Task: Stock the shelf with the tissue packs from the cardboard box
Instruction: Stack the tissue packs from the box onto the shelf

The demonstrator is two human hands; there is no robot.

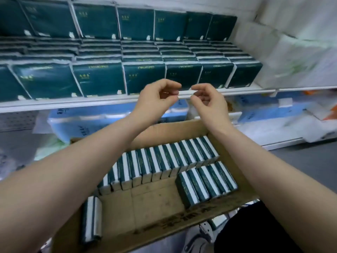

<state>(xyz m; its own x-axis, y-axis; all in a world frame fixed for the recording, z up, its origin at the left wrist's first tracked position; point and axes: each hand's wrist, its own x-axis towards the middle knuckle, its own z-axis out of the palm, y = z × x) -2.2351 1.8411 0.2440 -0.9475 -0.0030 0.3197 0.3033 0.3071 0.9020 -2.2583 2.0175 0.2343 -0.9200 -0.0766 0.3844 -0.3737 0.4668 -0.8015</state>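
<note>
Tissue packs, dark green with white side stripes, are held in an open cardboard box below the shelf. About thirteen are stood on edge in a back row, about five in a near-right group, and two are laid at the near-left. The long axes of the rows are slanted from far-left to near-right; the loose pair is pointed toward the viewer. Seven shelf packs are counted along the front edge, faces outward. Gold lettering "COMFORTABLE" is seen inverted on them. Printing on the box flap is not legible. The left hand and right hand are raised before the shelf edge, fingers loosely curled, with nothing held.
</note>
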